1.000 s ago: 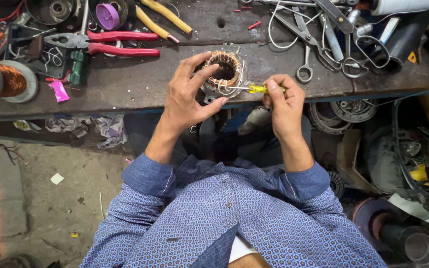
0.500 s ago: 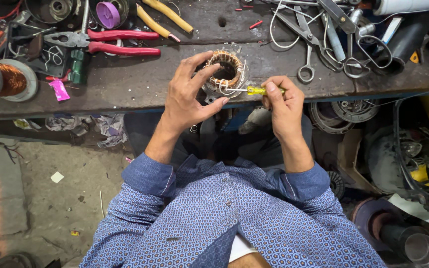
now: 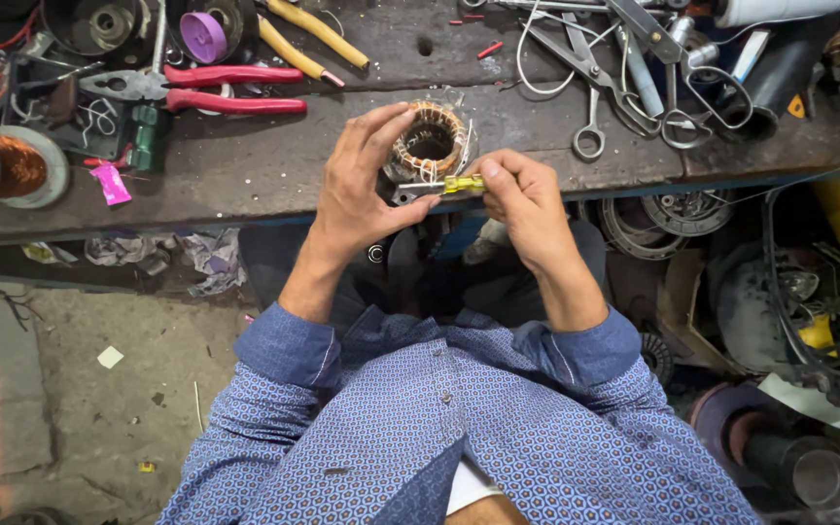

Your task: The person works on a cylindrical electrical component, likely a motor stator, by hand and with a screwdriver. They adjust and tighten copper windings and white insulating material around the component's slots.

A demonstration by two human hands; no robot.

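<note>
Left hand: fingers curled round the near side of the stator, thumb below and fingertips on the upper rim, closed on it.
Stator: ring-shaped core wound with copper wire, resting at the front edge of the workbench, between the two hands.
Right hand: thumb and fingers pinched shut on a small yellow-handled tool, held roughly level, its metal tip pointing left at the stator's lower windings.
Tip contact: cannot tell whether the tip touches wire or only lies beside it.
Surroundings: red-handled pliers well left of the stator; scissors to its right; copper wire spool at far left.
Technique, as judged: brace the core firmly against the bench, work the tip gently along the coil, and avoid scraping the wire's enamel.
</note>
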